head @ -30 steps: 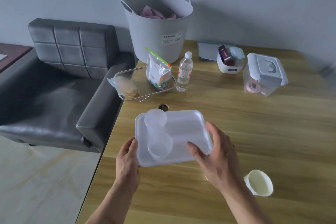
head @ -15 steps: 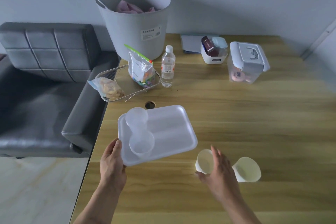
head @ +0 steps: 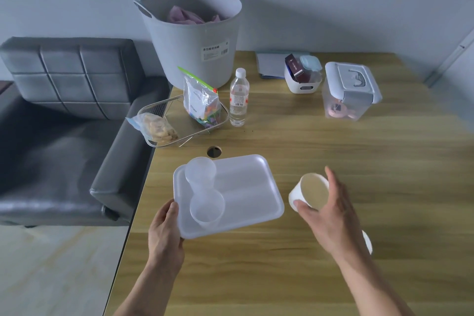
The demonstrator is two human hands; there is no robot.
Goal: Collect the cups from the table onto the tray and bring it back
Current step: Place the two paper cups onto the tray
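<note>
A second paper cup [head: 367,243] on the desk [head: 333,151] shows only a white sliver past the wrist of the right hand [head: 327,215], which covers the rest. That hand also hides the near wall of the paper cup [head: 309,194] it grips. The left hand [head: 164,232] covers the tray [head: 246,187]'s near left corner. Both forearms run off the bottom edge. The bucket [head: 189,41]'s label print is too small to read, and its pink contents are mostly hidden by the rim.

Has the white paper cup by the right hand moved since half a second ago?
Yes. The paper cup now sits tilted in the right hand, off the wood and closer to the tray, where before it stood on the table farther from it.
</note>
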